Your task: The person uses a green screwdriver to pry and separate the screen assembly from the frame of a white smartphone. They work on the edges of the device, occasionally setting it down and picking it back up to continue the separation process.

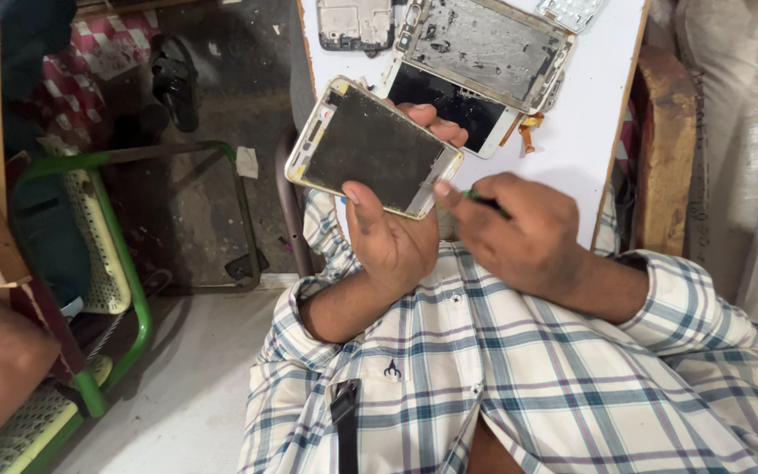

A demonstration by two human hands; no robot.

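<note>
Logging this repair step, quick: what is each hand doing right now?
Left hand: closed on a phone frame, held up by its edges.
Right hand: closed on a thin green-tipped tool, its working end hidden.

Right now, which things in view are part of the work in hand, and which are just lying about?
In hand:
- phone frame, held in the left hand
- thin green-and-black tool, gripped in the right hand

Lying about:
- metal phone chassis on the white table
- dark screen panel under that chassis
- another phone part
- green chair
- sandal
</note>
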